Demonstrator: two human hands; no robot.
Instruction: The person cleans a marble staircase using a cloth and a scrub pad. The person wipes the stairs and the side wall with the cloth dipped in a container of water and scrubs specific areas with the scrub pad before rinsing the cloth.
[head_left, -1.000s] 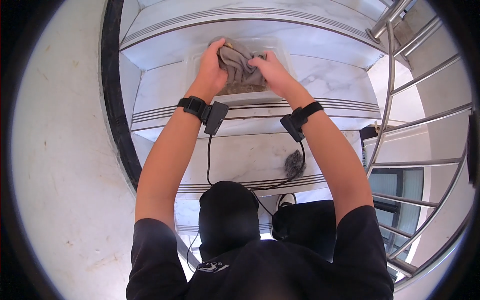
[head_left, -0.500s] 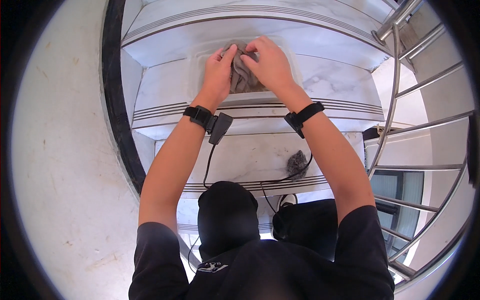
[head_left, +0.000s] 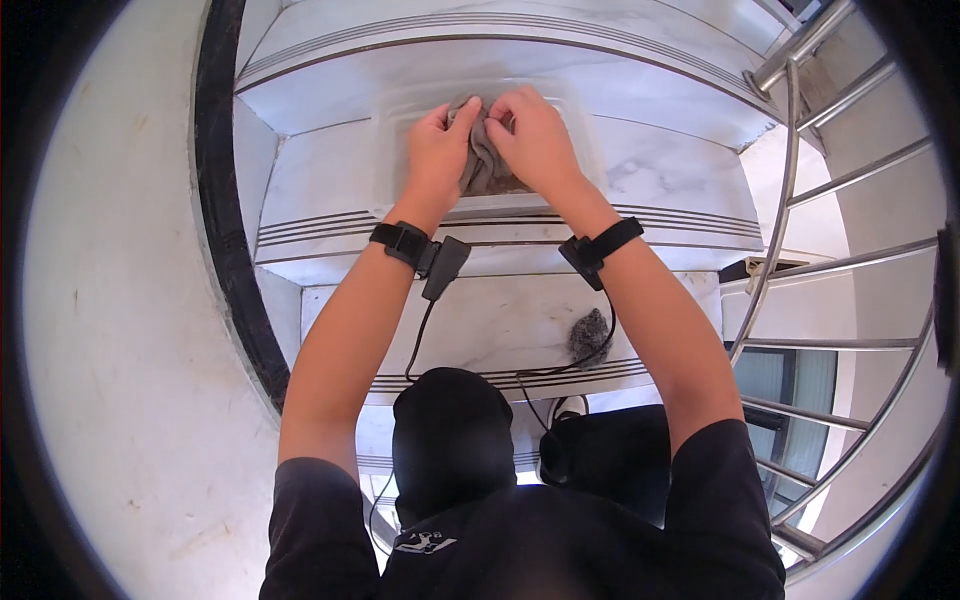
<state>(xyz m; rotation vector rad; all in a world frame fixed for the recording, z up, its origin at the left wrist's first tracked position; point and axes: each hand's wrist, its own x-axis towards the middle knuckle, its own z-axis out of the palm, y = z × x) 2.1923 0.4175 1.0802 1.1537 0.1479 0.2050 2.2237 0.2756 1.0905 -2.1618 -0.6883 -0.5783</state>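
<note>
On a curved staircase of white veined marble (head_left: 660,190), edged at the left by a black border (head_left: 215,200) and a pale plastered wall (head_left: 110,330), a clear plastic tub (head_left: 395,150) is set on one of the steps. At the right, the stairs are bounded by a metal railing (head_left: 790,200) of bent horizontal bars. Both forearms are stretched forward from the lower edge, and a black strap is worn on each wrist, with a small black unit (head_left: 443,266) hung from the left strap and thin cables trailed down from both. A crumpled grey cloth (head_left: 485,165) is held over the tub, bunched between the two hands. It is gripped from the left by the left hand (head_left: 437,155), whose fingers are curled and pressed into the fabric, and from the right by the right hand (head_left: 537,140), likewise closed tight on it. On the step below, near the right forearm, a small grey fuzzy clump (head_left: 588,333) is seen lying on the marble.
</note>
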